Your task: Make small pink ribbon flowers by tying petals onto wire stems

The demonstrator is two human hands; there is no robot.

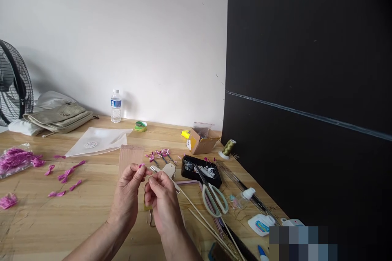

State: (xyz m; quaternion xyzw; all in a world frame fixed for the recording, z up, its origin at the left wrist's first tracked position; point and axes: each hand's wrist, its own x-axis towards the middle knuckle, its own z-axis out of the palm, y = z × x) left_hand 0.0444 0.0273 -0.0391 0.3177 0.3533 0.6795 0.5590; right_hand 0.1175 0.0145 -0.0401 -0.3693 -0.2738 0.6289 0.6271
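Observation:
My left hand [128,191] is closed in a pinch over the middle of the table, with a small magenta petal piece [141,165] at its thumb and fingertip. Close beside it, my right hand [163,197] is also closed, thumb against curled fingers; what it pinches is too small to make out. Beyond the hands lie several finished pink flowers [161,154] on thin dark stems. A metal clip [153,169] and a pale tag-shaped piece [168,169] show just behind the fingers. Under the hands, a pinkish ribbed board [131,155] is partly covered.
White-handled scissors [216,202] rest against a black tray [200,170] of small white parts. Thin sticks [199,212], a glue bottle [261,224] and a thread spool [228,149] are at right. Pink fibre bundles [65,174] lie left; a water bottle [115,107] stands behind.

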